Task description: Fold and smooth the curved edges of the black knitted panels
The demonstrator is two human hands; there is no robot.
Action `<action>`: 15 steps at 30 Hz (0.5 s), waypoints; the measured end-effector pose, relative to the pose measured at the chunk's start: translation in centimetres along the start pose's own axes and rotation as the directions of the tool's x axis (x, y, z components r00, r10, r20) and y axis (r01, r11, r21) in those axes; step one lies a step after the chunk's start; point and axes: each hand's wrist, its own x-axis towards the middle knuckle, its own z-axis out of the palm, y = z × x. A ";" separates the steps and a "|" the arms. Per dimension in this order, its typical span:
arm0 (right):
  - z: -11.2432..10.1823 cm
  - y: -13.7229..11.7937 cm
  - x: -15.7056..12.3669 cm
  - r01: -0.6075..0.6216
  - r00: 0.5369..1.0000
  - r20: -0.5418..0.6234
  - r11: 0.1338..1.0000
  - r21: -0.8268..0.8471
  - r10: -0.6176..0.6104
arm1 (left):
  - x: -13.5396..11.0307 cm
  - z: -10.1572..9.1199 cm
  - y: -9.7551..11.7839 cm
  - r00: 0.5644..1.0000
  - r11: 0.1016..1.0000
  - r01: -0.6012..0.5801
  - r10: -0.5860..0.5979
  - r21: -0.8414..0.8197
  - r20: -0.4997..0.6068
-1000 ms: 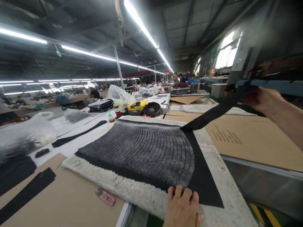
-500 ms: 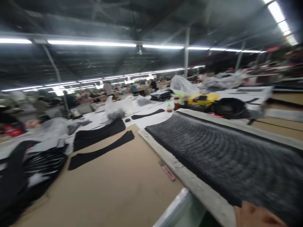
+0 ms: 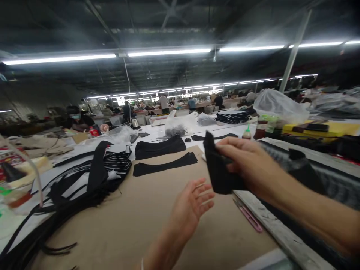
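My right hand (image 3: 244,163) is closed on a black fabric strip (image 3: 218,170), held upright above the brown cardboard sheet (image 3: 152,213). The strip trails back under my forearm toward the grey ribbed mat (image 3: 337,176) on the right. My left hand (image 3: 191,206) hovers just below and left of the strip, palm up, fingers spread, holding nothing. A curved black fabric piece (image 3: 164,165) lies flat on the cardboard beyond my hands, and a stack of similar black pieces (image 3: 160,147) sits behind it.
Pink-handled snips (image 3: 249,215) lie at the cardboard's right edge beside the felt pad (image 3: 281,232). A heap of black and striped strips (image 3: 92,176) covers the left. Glue bottles (image 3: 247,132), plastic bags (image 3: 279,105) and a yellow box (image 3: 317,129) stand behind. Other workers sit at far tables.
The view has swung left from the grey mat to the cardboard. My right hand brought the black strip over from the right; my left hand left the mat's edge and rose open beneath it.
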 end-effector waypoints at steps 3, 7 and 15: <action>8.2 3.5 0.3 -0.094 0.983 0.159 0.995 0.016 0.091 | -2.8 -5.4 1.7 0.997 0.997 -0.010 0.004 -0.075 -0.073; 17.0 10.0 -0.3 -0.150 0.942 0.292 0.985 -0.082 0.168 | -7.0 -11.9 3.1 0.947 0.979 -0.111 0.052 -0.170 -0.318; 27.7 16.4 -4.5 -0.146 0.844 0.509 0.986 -0.083 0.168 | -15.7 -21.7 4.6 0.811 0.951 -0.238 0.083 -0.196 -0.579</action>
